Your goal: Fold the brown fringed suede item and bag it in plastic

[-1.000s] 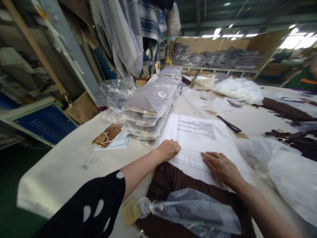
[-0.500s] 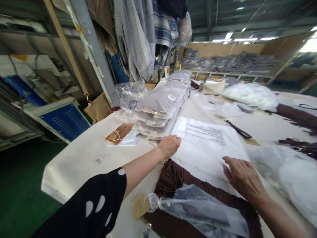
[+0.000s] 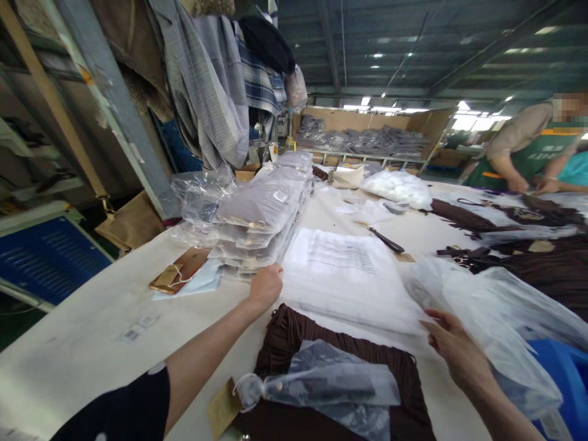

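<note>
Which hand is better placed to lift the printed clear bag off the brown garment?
Probably the right hand: its fingers touch the printed bag's near corner over the brown garment. The left hand rests closed at its far edge.

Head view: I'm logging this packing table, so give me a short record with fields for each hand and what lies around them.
left hand: grip on the left edge of the clear bag
right hand: at the bag's right corner
bag: flat on table, printed text on top
brown garment: near edge, under the bag
packed stack: left of the bag
scissors: beyond the bag
</note>
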Demonstrator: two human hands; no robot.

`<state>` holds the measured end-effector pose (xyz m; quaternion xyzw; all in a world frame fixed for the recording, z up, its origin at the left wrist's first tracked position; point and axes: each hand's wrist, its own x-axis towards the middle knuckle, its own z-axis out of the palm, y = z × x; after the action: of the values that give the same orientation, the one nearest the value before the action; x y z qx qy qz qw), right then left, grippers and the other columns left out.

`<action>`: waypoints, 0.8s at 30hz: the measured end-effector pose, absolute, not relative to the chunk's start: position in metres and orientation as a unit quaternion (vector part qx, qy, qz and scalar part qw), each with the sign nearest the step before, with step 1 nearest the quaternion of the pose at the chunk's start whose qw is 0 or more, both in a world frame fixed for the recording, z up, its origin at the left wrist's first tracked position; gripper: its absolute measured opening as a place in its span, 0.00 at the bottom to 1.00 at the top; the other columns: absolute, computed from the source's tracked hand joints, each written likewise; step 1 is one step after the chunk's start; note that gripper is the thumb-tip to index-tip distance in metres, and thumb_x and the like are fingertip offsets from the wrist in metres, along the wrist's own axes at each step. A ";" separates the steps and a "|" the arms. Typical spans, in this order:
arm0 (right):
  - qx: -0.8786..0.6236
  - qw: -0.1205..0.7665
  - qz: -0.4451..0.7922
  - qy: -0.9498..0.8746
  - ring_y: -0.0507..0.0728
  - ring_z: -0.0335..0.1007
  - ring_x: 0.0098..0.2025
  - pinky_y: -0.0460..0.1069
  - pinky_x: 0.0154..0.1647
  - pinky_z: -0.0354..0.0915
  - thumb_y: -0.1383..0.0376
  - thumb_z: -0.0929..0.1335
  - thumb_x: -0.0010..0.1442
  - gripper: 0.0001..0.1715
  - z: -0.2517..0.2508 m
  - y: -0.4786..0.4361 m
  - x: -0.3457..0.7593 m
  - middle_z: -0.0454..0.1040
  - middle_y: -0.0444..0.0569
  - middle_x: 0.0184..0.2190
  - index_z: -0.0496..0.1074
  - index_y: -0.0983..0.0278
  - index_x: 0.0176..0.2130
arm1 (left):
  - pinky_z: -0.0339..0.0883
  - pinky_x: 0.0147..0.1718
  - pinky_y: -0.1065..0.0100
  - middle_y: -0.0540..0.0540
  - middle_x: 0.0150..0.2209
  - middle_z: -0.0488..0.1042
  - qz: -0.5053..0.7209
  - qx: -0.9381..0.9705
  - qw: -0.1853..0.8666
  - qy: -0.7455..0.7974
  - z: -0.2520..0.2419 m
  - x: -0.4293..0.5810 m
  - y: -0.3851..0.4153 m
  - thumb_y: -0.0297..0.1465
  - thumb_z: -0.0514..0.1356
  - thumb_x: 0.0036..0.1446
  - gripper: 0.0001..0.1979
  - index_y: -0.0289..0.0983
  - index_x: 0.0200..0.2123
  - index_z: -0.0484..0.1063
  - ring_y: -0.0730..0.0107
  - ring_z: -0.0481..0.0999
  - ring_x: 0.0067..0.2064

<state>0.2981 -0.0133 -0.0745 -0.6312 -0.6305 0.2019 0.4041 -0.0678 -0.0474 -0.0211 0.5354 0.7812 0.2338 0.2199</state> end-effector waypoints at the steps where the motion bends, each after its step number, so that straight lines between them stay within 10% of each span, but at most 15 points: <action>1: -0.631 0.429 0.244 -0.599 0.51 0.57 0.15 0.47 0.14 0.58 0.56 0.64 0.49 0.11 -0.075 -0.017 0.296 0.62 0.39 0.17 0.66 0.59 0.32 | 0.70 0.32 0.67 0.50 0.31 0.72 0.272 0.509 0.248 0.778 -0.023 -0.067 -0.048 0.30 0.55 0.63 0.07 0.32 0.38 0.70 0.74 0.73 0.29; 9: -0.556 0.540 0.474 -0.418 0.45 0.50 0.12 0.42 0.07 0.50 0.57 0.72 0.38 0.17 -0.071 -0.027 0.281 0.58 0.35 0.16 0.65 0.58 0.28 | 0.53 0.13 0.79 0.56 0.23 0.64 0.476 0.308 0.402 0.719 -0.039 -0.062 -0.051 0.31 0.55 0.64 0.08 0.32 0.43 0.66 0.83 0.58 0.17; 15: -0.551 0.507 0.521 -0.410 0.55 0.73 0.28 0.50 0.29 0.73 0.56 0.74 0.37 0.17 -0.066 -0.036 0.275 0.72 0.41 0.23 0.66 0.57 0.27 | 0.68 0.25 0.73 0.53 0.24 0.70 0.514 0.315 0.445 0.662 -0.047 -0.071 -0.053 0.32 0.59 0.59 0.07 0.33 0.32 0.68 0.77 0.71 0.24; 24: -0.654 0.388 0.423 -0.492 0.58 0.70 0.30 0.51 0.34 0.65 0.42 0.70 0.39 0.24 -0.060 -0.065 0.269 0.74 0.44 0.22 0.69 0.60 0.24 | 0.64 0.35 0.68 0.52 0.22 0.71 0.436 0.481 0.349 0.676 -0.053 -0.071 -0.090 0.40 0.57 0.48 0.12 0.39 0.21 0.71 0.67 0.70 0.30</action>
<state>0.2692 -0.0651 -0.0599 -0.6545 -0.4919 0.4234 0.3879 -0.0710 -0.0895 -0.0531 0.4812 0.6756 0.4363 0.3487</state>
